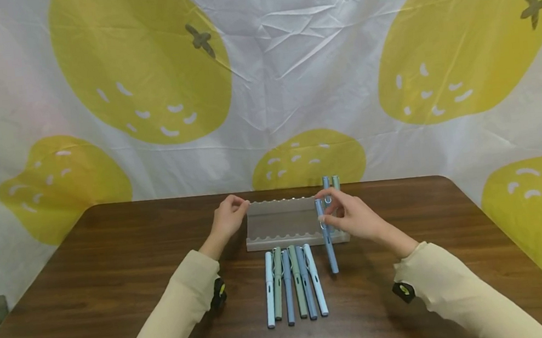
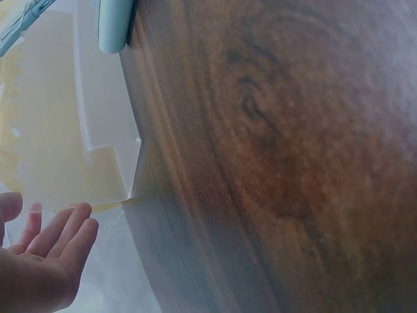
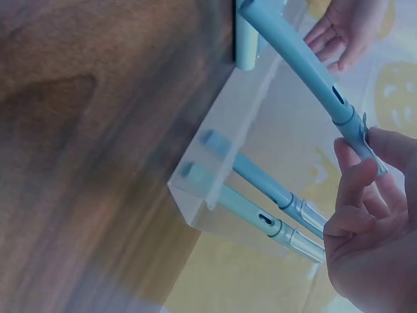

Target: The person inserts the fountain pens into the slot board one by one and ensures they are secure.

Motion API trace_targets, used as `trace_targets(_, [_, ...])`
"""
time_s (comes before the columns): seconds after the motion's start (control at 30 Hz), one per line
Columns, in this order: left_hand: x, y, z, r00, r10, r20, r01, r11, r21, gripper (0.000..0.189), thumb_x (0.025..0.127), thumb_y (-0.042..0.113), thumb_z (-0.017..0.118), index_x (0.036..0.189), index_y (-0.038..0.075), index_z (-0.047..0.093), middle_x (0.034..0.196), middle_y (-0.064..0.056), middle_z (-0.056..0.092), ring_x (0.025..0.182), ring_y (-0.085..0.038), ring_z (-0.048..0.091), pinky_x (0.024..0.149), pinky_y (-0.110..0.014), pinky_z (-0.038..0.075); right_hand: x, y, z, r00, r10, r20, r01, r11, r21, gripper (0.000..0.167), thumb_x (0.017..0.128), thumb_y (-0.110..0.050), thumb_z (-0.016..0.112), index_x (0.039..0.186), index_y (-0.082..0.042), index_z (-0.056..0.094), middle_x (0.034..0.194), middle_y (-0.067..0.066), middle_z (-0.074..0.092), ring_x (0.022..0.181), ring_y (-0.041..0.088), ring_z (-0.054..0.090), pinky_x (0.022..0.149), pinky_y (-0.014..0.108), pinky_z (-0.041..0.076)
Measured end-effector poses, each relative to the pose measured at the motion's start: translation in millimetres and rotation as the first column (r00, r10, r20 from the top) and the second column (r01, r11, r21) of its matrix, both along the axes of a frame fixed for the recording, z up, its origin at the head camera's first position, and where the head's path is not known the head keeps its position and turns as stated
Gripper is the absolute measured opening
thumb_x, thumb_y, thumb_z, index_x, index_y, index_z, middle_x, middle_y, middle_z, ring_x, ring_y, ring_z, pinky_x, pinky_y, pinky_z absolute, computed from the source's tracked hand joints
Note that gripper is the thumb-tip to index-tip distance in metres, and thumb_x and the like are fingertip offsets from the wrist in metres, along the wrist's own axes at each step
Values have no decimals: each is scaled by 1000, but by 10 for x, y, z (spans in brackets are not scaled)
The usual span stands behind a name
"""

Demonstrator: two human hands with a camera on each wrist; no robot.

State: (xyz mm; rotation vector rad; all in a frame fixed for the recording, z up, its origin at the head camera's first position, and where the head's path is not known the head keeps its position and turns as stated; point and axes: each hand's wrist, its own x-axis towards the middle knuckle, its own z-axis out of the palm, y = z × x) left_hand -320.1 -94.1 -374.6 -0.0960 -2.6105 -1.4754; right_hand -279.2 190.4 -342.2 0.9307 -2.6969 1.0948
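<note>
Pens are the matter: going left to right, the left hand [image 1: 227, 221] rests with curled fingers at the left end of the clear acrylic notched pen rack [image 1: 284, 224] on the dark brown wooden table [image 1: 89, 276], gripping nothing visible. Before the rack lie five slim pastel pens [image 1: 293, 283] side by side. The right hand [image 1: 352, 216] pinches a blue capped pen [image 1: 327, 240] near its clip, tilted over the rack's right end. Two more pens, blue and green [image 3: 260, 199], already rest in the rack's rightmost notches.
</note>
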Motion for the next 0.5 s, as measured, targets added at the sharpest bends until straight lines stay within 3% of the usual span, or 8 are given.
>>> trace_targets(0.5, [-16,0,-15,1000,5,-10,-5,1000,-8,24,90,24,52,97,1,54,107,-17,57,101,-30,53,80,-42,42,-176,-3,141,983,-87,-164,82,996,-36,39,82,-17,63,117,-14,47,80,2,62,53,13,49,49,31,40])
